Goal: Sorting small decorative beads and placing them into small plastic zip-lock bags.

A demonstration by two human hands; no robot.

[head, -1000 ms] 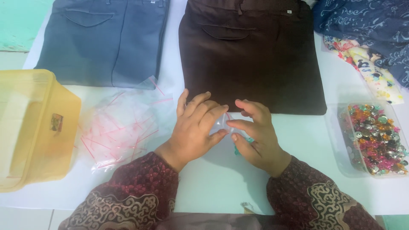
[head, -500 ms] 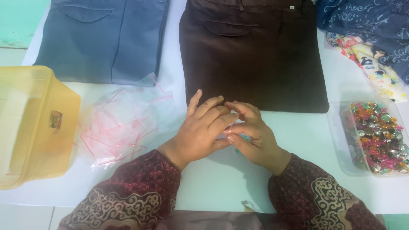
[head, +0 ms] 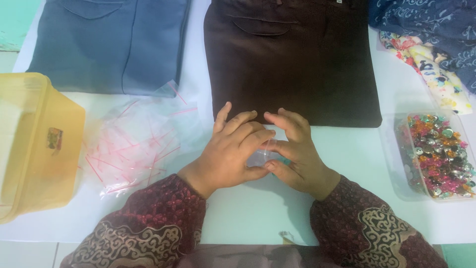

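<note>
My left hand [head: 229,151] and my right hand [head: 296,154] meet at the middle of the white table [head: 258,213], both pinching one small clear plastic bag [head: 261,155] with a red strip. Something small and teal shows between my right fingers. Most of the bag is hidden under my fingers. A pile of the same small clear bags [head: 136,144] lies just left of my left hand. A clear tray of colourful shiny beads [head: 439,154] stands to the right of my right hand.
A yellow plastic box [head: 34,144] stands at the left edge. Folded blue-grey trousers [head: 111,42] and folded dark brown trousers [head: 292,59] lie at the back. Blue patterned cloth [head: 431,30] and a colourful printed cloth [head: 436,74] lie at the back right.
My hands have stayed together on the small bag; the fingers shifted slightly, with the left fingers now folded further over it.
</note>
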